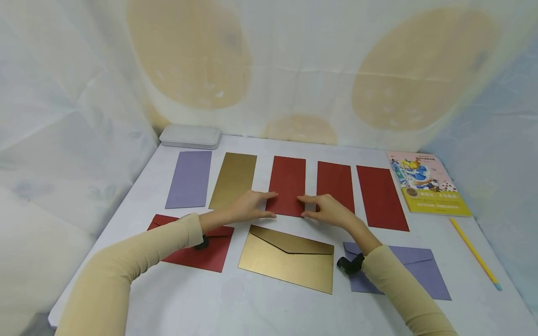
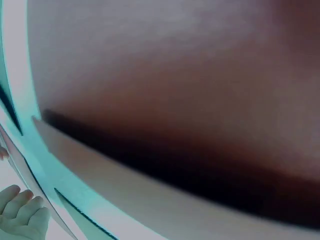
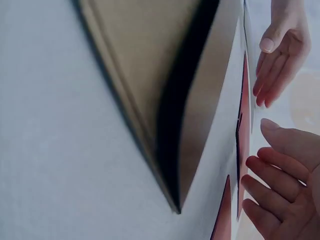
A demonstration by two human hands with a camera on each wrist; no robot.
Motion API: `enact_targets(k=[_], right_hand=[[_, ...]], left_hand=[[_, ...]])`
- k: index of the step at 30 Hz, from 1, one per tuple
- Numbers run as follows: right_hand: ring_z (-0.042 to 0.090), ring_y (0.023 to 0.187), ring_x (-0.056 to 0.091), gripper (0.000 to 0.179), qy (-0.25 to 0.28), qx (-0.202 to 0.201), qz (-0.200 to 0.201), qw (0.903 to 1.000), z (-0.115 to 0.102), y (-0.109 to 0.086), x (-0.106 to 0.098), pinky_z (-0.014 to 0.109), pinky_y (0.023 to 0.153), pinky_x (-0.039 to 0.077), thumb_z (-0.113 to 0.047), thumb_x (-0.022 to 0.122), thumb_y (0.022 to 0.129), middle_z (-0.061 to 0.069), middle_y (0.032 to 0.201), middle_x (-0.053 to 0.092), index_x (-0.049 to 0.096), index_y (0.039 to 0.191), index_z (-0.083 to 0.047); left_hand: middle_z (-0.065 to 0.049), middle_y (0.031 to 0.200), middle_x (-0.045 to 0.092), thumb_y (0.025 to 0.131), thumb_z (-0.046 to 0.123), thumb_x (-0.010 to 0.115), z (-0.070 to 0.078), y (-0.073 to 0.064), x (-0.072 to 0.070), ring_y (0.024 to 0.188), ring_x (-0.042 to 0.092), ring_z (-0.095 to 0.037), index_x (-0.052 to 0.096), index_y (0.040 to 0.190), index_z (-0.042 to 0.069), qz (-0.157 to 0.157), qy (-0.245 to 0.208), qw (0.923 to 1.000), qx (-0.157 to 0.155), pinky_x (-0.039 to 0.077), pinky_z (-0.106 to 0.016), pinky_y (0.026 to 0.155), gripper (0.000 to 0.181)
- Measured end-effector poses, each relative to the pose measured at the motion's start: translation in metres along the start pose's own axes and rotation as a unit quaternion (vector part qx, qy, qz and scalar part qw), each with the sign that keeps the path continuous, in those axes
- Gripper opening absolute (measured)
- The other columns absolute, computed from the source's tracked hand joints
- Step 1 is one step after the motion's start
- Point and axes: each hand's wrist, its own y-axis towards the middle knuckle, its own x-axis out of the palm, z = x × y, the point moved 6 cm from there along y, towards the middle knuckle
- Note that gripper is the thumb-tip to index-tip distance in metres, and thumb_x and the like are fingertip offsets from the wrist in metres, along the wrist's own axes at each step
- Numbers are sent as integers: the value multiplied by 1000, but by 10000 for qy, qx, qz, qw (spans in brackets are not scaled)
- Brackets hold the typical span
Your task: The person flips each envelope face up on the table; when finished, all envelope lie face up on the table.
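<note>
- Red and thin as stiff paper, the middle red envelope (image 1: 287,184) lies flat, plain face up, on the white counter (image 1: 269,312), third in the far row of five.
- To its left is a plain gold envelope (image 1: 237,177); to its right, a second red envelope (image 1: 335,179), partly covered by the right hand (image 1: 328,208).
- Left hand (image 1: 250,206): the grip is parted wide, finger and thumb reaching over the left edge of the middle envelope near its lower corner, pinching nothing. Whether the tips actually press the paper, I cannot tell.
- Right hand: the grip is likewise spread, tips at the opposite edge, holding nothing; the right wrist view shows its fingers apart.
- Nearer the person, a flapped gold envelope (image 1: 290,263) lies just below, its flap side up.
- Handling, as I judge it: very light, fairly stiff yet easily creased, and apt to slide on the smooth surface. Lying so flat, it offers little edge to get a nail under.
- Best hold, I think: both long edges at once, low down, squeezing only lightly so that the middle does not buckle.
</note>
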Motion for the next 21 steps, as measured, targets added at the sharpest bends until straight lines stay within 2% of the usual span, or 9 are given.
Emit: enact_targets(k=[3, 5, 6, 9, 11, 14, 17, 19, 21], right_hand=[[26, 97, 65, 51, -105, -104, -19, 9999, -3, 1, 2, 31, 72, 51, -17, 74, 87, 14, 134, 56, 58, 133, -2], [29, 120, 56, 50, -175, -147, -36, 9997, -4, 1, 3, 35, 79, 52, -17, 73, 87, 14, 134, 55, 58, 132, 0], [30, 124, 52, 50, -214, -160, -42, 9996, -4, 2, 3, 36, 82, 52, -17, 73, 87, 15, 134, 55, 58, 132, 0], [30, 124, 52, 51, -280, -148, -54, 9995, -4, 2, 2, 35, 82, 53, -16, 73, 87, 15, 134, 55, 57, 132, 1], [28, 117, 58, 51, -318, -128, -39, 9994, -3, 2, 2, 31, 79, 52, -17, 74, 87, 15, 134, 56, 57, 132, 1], [20, 85, 63, 52, -284, -141, -23, 9995, -2, 3, 1, 24, 66, 48, -16, 74, 86, 17, 132, 56, 57, 133, 1], [16, 61, 47, 53, -194, -130, -3, 9997, -4, 4, 1, 24, 56, 41, -16, 74, 86, 18, 131, 57, 56, 134, 0], [17, 64, 53, 54, -184, -123, 38, 9997, -6, 5, 1, 26, 60, 46, -17, 74, 87, 18, 131, 58, 56, 135, -1], [22, 84, 64, 55, -198, -91, 75, 9997, -9, 7, 1, 30, 73, 53, -19, 74, 87, 17, 132, 57, 55, 136, -3]], left_hand=[[-11, 133, 57, 85, 34, 75, 0, -2, 3, 120, 56, -21, 55, 135, 1, -61, -10, 9998, 195, 45, -32, 98, 64], [-12, 134, 57, 85, 34, 75, -1, -2, 4, 122, 55, -21, 57, 133, 1, -89, 40, 9997, 216, 44, -32, 99, 60], [-12, 134, 57, 86, 34, 74, -1, -2, 5, 122, 55, -22, 58, 132, 1, -106, 85, 9997, 203, 44, -32, 99, 59], [-13, 134, 56, 86, 33, 74, -2, 0, 6, 122, 55, -22, 59, 131, 1, -154, 183, 9996, 169, 44, -32, 99, 57], [-13, 133, 57, 86, 32, 74, -1, 1, 6, 121, 55, -22, 58, 131, 1, -146, 194, 9995, 183, 44, -33, 99, 58], [-13, 133, 58, 85, 31, 75, -2, 0, 6, 120, 56, -23, 57, 133, 0, -121, 174, 9996, 198, 45, -34, 98, 59], [-11, 133, 58, 86, 30, 75, -3, -3, 5, 120, 57, -21, 54, 135, 1, -99, 197, 9996, 193, 45, -33, 98, 61], [-11, 132, 59, 85, 28, 75, -4, -7, 4, 120, 57, -21, 54, 136, 1, -67, 193, 9995, 227, 45, -33, 98, 61], [-10, 132, 59, 85, 28, 75, -4, -11, 3, 121, 56, -21, 53, 136, 1, -48, 179, 9995, 250, 44, -34, 99, 62]])
